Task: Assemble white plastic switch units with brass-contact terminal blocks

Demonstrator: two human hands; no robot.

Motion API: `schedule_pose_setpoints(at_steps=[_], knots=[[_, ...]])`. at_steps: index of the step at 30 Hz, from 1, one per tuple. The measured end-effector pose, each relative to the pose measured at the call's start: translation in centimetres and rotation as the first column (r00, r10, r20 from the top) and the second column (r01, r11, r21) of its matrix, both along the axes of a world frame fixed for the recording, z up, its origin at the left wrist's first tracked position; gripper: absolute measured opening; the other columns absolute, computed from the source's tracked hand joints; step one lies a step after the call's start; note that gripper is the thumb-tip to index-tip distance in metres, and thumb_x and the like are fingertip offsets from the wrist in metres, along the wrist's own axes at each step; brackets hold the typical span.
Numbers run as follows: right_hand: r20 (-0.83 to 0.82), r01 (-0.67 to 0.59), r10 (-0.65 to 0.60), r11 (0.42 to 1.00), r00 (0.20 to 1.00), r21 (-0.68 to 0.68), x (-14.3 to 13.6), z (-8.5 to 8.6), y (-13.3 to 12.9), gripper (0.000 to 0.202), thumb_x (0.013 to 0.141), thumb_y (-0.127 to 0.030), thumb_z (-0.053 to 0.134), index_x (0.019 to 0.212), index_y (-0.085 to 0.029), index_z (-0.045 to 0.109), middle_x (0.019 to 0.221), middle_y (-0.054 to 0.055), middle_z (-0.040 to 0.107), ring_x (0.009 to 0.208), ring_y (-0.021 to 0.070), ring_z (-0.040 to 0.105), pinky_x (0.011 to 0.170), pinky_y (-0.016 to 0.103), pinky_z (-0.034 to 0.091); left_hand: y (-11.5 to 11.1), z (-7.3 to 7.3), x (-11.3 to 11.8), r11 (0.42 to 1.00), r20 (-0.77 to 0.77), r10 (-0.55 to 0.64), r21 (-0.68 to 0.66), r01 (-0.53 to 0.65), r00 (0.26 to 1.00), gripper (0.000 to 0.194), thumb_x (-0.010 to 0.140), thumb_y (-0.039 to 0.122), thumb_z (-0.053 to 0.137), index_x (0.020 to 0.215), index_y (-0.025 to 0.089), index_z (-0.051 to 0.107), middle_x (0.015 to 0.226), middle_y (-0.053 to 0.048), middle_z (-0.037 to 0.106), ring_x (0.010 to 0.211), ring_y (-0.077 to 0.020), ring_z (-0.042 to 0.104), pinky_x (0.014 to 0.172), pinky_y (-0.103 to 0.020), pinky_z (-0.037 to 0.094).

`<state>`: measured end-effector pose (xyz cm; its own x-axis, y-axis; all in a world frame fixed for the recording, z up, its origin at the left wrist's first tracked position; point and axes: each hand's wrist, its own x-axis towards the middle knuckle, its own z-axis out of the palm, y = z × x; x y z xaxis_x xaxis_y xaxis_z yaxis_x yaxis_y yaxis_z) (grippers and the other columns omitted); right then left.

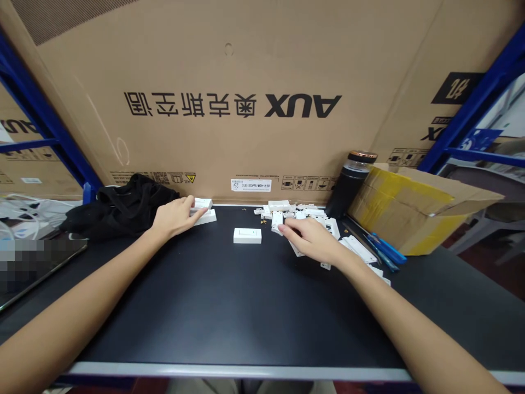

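Nearest the camera, my left forearm (pixel 94 298) and right forearm (pixel 406 317) stretch over the dark tabletop (pixel 246 312). As I judge it, the likeliest trouble is at my right hand (pixel 308 237): dragging it through the crowded loose white parts (pixel 279 206) could snag several at once, or scatter the tiny brass-coloured bits (pixel 263 222) just beside them. On the other side, a careless push from my left hand (pixel 174 218) could knock the 2 white blocks (pixel 207 217) out of place. My left fingers are bent over these blocks, thumb lying along them, but I cannot tell whether they grip. My right thumb and index finger reach a white plate (pixel 277 219) at the pile's edge; how far apart they are, or whether they pinch it, I cannot tell. Between my hands, touched by neither, 1 white case (pixel 247 236) lies flat.
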<state>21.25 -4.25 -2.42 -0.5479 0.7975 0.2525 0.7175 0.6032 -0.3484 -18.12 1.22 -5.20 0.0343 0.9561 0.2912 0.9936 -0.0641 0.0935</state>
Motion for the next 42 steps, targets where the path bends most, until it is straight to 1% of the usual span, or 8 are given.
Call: schedule_pose_setpoints(at_steps=[3, 7, 15, 21, 29, 35, 38, 42], knots=[[0.026, 0.021, -0.022, 0.999, 0.999, 0.037, 0.4, 0.4, -0.1, 0.048, 0.106, -0.055, 0.03, 0.074, -0.023, 0.044, 0.064, 0.0, 0.053, 0.062, 0.0167, 0.049, 0.065, 0.03, 0.029, 0.5, -0.6, -0.1, 0.986, -0.059, -0.151, 0.067, 0.155, 0.987, 0.073, 0.091, 0.077, 0.035, 0.123, 0.015, 0.057, 0.127, -0.019, 0.062, 0.124, -0.0371, 0.056, 0.104, -0.048, 0.045], [0.053, 0.03, -0.035, 0.997, 0.998, 0.076, 0.9, 1.0, -0.1, 0.047, 0.106, -0.054, 0.031, 0.074, -0.022, 0.045, 0.068, 0.001, 0.055, 0.064, 0.0171, 0.048, 0.064, 0.03, 0.027, 1.3, -1.8, -0.9, 0.956, -0.055, -0.294, -0.012, 0.293, 0.954, 0.069, 0.091, 0.07, 0.045, 0.128, 0.013, 0.053, 0.139, -0.018, 0.056, 0.129, -0.0346, 0.052, 0.109, -0.045, 0.042], [0.122, 0.013, -0.027, 0.993, 0.992, 0.114, 1.4, 1.1, -0.1, 0.046, 0.105, -0.053, 0.034, 0.075, -0.022, 0.049, 0.068, 0.001, 0.059, 0.063, 0.0175, 0.049, 0.063, 0.03, 0.027, 1.6, -2.4, -0.3, 0.956, -0.052, -0.293, -0.009, 0.293, 0.955, 0.069, 0.09, 0.075, 0.045, 0.133, 0.022, 0.058, 0.143, -0.012, 0.054, 0.124, -0.036, 0.049, 0.108, -0.05, 0.041], [0.181, 0.149, -0.176, 0.976, 0.968, 0.156, 2.1, 2.1, -0.1, 0.042, 0.104, -0.049, 0.036, 0.075, -0.023, 0.051, 0.074, 0.002, 0.065, 0.066, 0.0177, 0.055, 0.06, 0.03, 0.026, 1.3, -2.6, 0.2, 0.962, -0.062, -0.268, 0.035, 0.271, 0.961, 0.072, 0.091, 0.076, 0.043, 0.136, 0.022, 0.062, 0.135, -0.015, 0.056, 0.118, -0.0372, 0.047, 0.105, -0.051, 0.042], [0.243, 0.365, -0.404, 0.911, 0.882, 0.192, 4.5, 2.3, 1.0, 0.032, 0.1, -0.043, 0.039, 0.083, -0.022, 0.055, 0.084, 0.01, 0.069, 0.069, 0.0238, 0.06, 0.057, 0.032, 0.027, 2.4, -4.3, -1.6, 0.927, -0.068, -0.374, -0.017, 0.374, 0.925, 0.064, 0.102, 0.058, 0.027, 0.155, 0.024, 0.043, 0.164, -0.014, 0.035, 0.146, -0.0358, 0.032, 0.12, -0.055, 0.024], [0.32, 0.374, -0.404, 0.915, 0.857, 0.153, 4.9, 2.0, 1.2, 0.028, 0.099, -0.038, 0.04, 0.087, -0.021, 0.059, 0.094, 0.013, 0.071, 0.078, 0.027, 0.066, 0.058, 0.033, 0.033, 2.9, -5.1, -1.9, 0.928, -0.056, -0.373, -0.042, 0.371, 0.926, 0.07, 0.102, 0.06, 0.023, 0.158, 0.02, 0.037, 0.168, -0.014, 0.028, 0.155, -0.0362, 0.02, 0.124, -0.054, 0.02], [0.342, 0.372, -0.401, 0.916, 0.85, 0.149, 4.7, 1.8, 1.2, 0.028, 0.098, -0.038, 0.039, 0.088, -0.021, 0.059, 0.096, 0.013, 0.072, 0.079, 0.0281, 0.067, 0.058, 0.034, 0.035, 2.9, -4.8, -1.7, 0.933, -0.062, -0.36, -0.03, 0.359, 0.931, 0.072, 0.1, 0.064, 0.026, 0.158, 0.021, 0.039, 0.167, -0.012, 0.031, 0.153, -0.0362, 0.025, 0.123, -0.053, 0.023], [0.359, 0.376, -0.404, 0.915, 0.842, 0.146, 4.6, 1.7, 1.3, 0.029, 0.098, -0.039, 0.039, 0.088, -0.021, 0.059, 0.097, 0.012, 0.073, 0.082, 0.0286, 0.068, 0.06, 0.033, 0.037, 2.3, -3.9, -0.6, 0.953, -0.079, -0.297, 0.036, 0.301, 0.952, 0.073, 0.095, 0.073, 0.036, 0.15, 0.027, 0.052, 0.153, -0.011, 0.049, 0.135, -0.0381, 0.044, 0.116, -0.054, 0.033]])
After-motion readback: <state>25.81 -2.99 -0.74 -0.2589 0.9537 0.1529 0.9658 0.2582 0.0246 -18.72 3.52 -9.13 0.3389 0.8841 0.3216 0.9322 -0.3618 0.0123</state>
